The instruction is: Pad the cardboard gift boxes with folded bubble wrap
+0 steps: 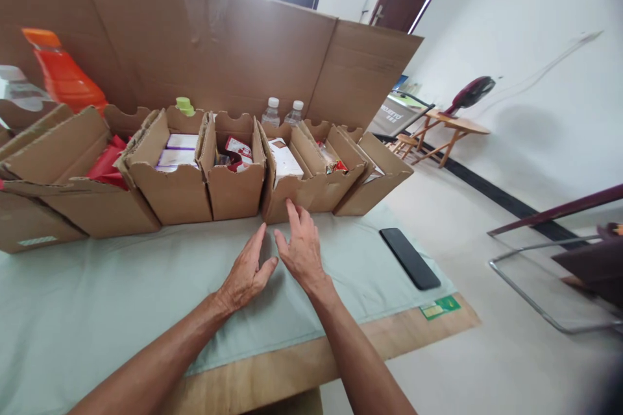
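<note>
Head view: two bare hands over one pale green cloth [97,298].
Left hand: one hand [246,275], open and gripping nothing, palm turned inward, fingers pointing at the boxes.
Right hand: one hand [302,249], also open and gripping nothing; its index fingertip lies against or just before a box front, contact unclear.
Nearest box: one brown cardboard box with a notched rim [277,202], just ahead of the right fingertips, with one white carton [287,162] inside.
Box row: at least seven, side by side, counting the nearest; the left end is cut off.
White cartons with purple edges [178,157]: three visible, in the box two places left of the nearest.
Clear bottles with white caps [294,114]: three, two of them behind the nearest box.
Orange-red bottle [71,74]: one, tilted, at left.
Black phone [409,258]: one, on the cloth at right.
</note>
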Demonstrator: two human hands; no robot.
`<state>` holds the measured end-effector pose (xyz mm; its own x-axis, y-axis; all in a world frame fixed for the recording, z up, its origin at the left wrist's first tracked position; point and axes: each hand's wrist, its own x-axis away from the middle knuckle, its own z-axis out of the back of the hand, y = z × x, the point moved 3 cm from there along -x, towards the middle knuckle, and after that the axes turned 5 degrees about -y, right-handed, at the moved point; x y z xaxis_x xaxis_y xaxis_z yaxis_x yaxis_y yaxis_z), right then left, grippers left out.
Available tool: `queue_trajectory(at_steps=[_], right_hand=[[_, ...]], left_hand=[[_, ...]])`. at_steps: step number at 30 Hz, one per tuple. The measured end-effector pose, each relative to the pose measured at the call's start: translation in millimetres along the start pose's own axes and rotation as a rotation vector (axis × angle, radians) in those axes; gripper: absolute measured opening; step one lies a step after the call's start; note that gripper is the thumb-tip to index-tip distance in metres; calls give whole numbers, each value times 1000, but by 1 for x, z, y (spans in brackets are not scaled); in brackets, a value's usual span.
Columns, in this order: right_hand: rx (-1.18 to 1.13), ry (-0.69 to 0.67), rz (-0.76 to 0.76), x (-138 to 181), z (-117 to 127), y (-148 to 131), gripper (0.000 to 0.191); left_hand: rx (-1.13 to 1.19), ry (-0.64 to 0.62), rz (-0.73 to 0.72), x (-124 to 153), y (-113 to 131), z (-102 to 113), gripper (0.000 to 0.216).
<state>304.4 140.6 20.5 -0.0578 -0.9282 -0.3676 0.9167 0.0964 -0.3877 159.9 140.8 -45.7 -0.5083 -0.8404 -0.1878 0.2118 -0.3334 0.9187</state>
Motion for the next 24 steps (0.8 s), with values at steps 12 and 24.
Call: queue_trajectory(at_steps=[12,24], right_hand=[[-128,12,90,-13,26,26,43],[-12,-7,306,-75,57,-89,54]], left_hand=[[9,14,53,0,1,-2,75],[-57,161,-119,-11,12,0,48]])
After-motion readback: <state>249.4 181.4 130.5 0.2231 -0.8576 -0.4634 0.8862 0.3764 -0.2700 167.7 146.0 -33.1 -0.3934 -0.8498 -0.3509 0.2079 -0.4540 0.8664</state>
